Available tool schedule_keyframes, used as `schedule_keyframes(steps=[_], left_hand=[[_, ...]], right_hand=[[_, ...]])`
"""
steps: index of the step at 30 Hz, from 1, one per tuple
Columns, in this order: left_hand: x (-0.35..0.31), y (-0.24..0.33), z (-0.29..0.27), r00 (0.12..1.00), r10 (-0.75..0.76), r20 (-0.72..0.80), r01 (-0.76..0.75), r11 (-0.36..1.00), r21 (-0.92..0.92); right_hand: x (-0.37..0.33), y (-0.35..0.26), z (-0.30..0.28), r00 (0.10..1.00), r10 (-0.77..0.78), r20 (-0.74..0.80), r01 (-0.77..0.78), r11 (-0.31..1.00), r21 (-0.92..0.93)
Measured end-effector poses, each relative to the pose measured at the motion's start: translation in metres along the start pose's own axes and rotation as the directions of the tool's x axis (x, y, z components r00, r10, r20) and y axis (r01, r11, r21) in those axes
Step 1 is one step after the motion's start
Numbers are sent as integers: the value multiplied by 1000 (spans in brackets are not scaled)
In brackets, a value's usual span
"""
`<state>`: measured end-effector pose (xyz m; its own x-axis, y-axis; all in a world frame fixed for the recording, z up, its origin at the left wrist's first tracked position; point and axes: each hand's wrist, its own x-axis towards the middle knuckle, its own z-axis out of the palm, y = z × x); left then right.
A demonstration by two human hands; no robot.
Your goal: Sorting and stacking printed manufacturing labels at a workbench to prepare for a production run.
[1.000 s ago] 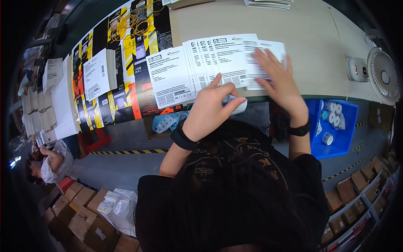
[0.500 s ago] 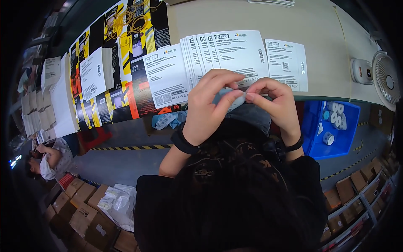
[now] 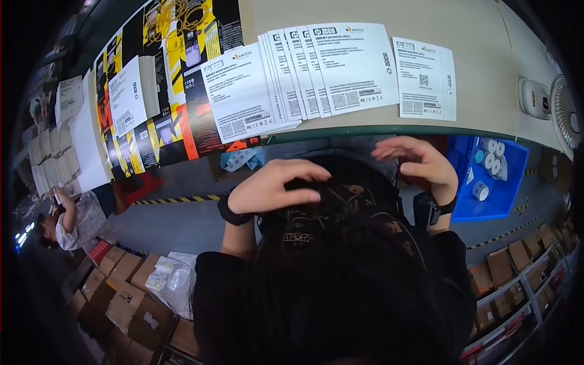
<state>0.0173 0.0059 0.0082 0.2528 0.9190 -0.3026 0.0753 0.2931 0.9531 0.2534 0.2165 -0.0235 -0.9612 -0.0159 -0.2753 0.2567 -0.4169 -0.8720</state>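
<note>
Both of my hands are off the table, in front of my dark clothing. My left hand (image 3: 277, 187) has its thumb and fingers apart, and nothing shows between them. Higher and to the right, my right hand (image 3: 423, 163) is spread with its fingers loosely curved, holding nothing visible. Each wrist wears a black band. Beyond them on the table lies an overlapping row of white printed leaflets (image 3: 359, 67). One separate white leaflet (image 3: 426, 79) sits just to its right, near the table edge above my right hand.
A stack of white leaflets (image 3: 125, 94) and yellow rubber bands (image 3: 182, 21) lie on black-and-yellow printed sheets at left. A blue bin (image 3: 505, 167) with white rolls stands right, below a small fan (image 3: 564, 112). Cartons (image 3: 149, 316) and another person (image 3: 79, 222) are lower left.
My hands have drawn apart and back from the table edge toward my body. The pale bluish thing between my fingers earlier is no longer seen. The view has shifted slightly.
</note>
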Motion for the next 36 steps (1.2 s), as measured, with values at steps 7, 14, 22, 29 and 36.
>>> schedule_keyframes(steps=[7, 14, 22, 29, 36], left_hand=[[74, -237, -24, 776, 200, -598, -363, 917, -164], [107, -254, -32, 689, 120, -714, 196, 918, 344], [58, -128, 18, 670, 442, -597, 258, 615, 745], [13, -6, 40, 860, 372, -349, -28, 718, 696], [11, 36, 45, 816, 555, -162, -208, 543, 813]], right_hand=[[2, 29, -16, 974, 158, -164, -185, 969, -163], [9, 37, -23, 967, 154, -204, -187, 970, -154], [19, 11, 16, 985, 146, -91, -172, 841, -514], [26, -33, 64, 950, -238, -202, 93, 833, -546], [30, -46, 75, 957, -256, -133, 207, 931, -302]])
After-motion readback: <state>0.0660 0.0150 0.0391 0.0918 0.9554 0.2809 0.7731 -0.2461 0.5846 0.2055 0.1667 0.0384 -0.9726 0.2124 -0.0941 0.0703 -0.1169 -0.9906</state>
